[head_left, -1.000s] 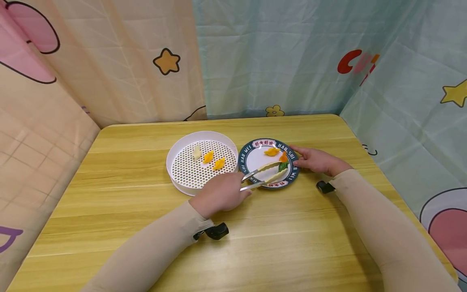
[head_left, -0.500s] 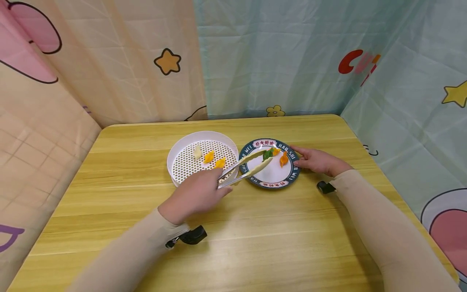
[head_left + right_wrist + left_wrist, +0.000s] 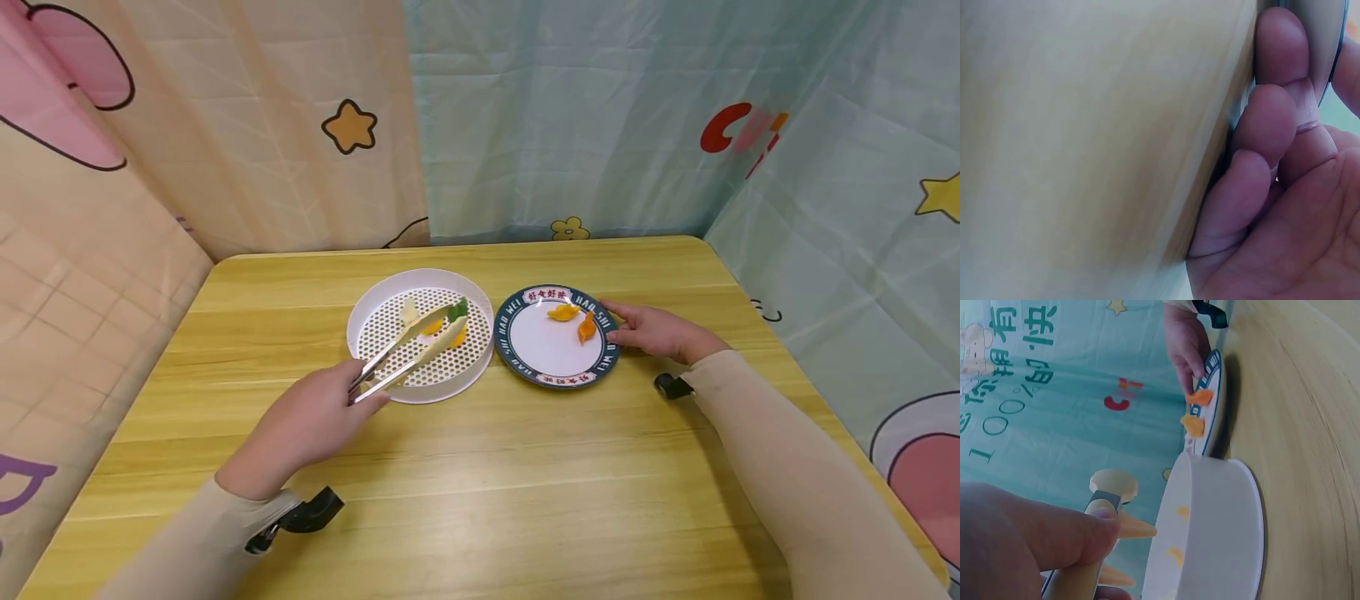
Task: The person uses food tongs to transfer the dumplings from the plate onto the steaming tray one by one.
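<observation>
My left hand (image 3: 311,421) grips a pair of metal tongs (image 3: 438,343) with cream tips. Between the tips is a small green toy dumpling (image 3: 458,309), over a round white tray (image 3: 459,385) with a perforated base. Inside that tray lie a whitish dumpling (image 3: 408,312) and two yellow dumplings (image 3: 459,337), partly hidden behind the tongs. To the right, my right hand (image 3: 656,329) holds the rim of a plate (image 3: 551,343) with a dark lettered border, thumb on top and fingers curled beneath. A yellow dumpling (image 3: 563,312) and an orange dumpling (image 3: 587,327) rest on the plate.
Tray and plate stand side by side on a wooden table (image 3: 525,492). Printed curtains (image 3: 540,108) hang behind and beside it. A black camera (image 3: 315,510) is strapped at my left wrist, another camera (image 3: 672,386) at my right.
My left hand has carried the green dumpling in the tongs leftward from the plate to over the white tray. My right hand has stayed at the plate's rim.
</observation>
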A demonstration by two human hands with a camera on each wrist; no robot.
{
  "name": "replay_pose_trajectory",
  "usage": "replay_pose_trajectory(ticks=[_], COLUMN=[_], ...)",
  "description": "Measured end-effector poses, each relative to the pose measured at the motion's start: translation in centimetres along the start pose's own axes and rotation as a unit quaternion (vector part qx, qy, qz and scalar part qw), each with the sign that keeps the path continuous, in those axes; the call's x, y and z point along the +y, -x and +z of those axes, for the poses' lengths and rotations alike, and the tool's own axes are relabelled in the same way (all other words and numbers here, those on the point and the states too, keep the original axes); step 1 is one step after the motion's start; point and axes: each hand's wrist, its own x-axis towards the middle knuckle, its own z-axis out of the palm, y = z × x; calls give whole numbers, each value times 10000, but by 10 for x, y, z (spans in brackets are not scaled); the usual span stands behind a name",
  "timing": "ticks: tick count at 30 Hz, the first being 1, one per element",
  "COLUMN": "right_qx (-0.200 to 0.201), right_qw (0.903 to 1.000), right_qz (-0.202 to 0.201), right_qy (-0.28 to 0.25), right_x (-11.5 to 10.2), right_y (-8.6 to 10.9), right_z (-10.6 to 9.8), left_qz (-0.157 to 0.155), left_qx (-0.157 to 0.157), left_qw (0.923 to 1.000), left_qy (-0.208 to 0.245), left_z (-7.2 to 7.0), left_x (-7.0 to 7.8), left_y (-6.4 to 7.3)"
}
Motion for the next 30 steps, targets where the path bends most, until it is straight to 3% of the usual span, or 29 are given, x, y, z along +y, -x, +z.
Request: replay_pose_trajectory(ticks=[10, 18, 30], right_qx=[15, 41, 12], right_qw=[10000, 10000, 9999], right_qz=[-6, -46, -64], right_qy=[12, -5, -101], right_x=[3, 3, 6], right_y=[-1, -2, -2], right_z=[1, 2, 2], left_qz=[-592, -586, -550], left_qx=[-186, -187, -338], left_qw=[9980, 9981, 9977], left_qy=[140, -51, -182], left_z=[-3, -3, -5], left_x=[-32, -41, -45], left_y=[14, 19, 16])
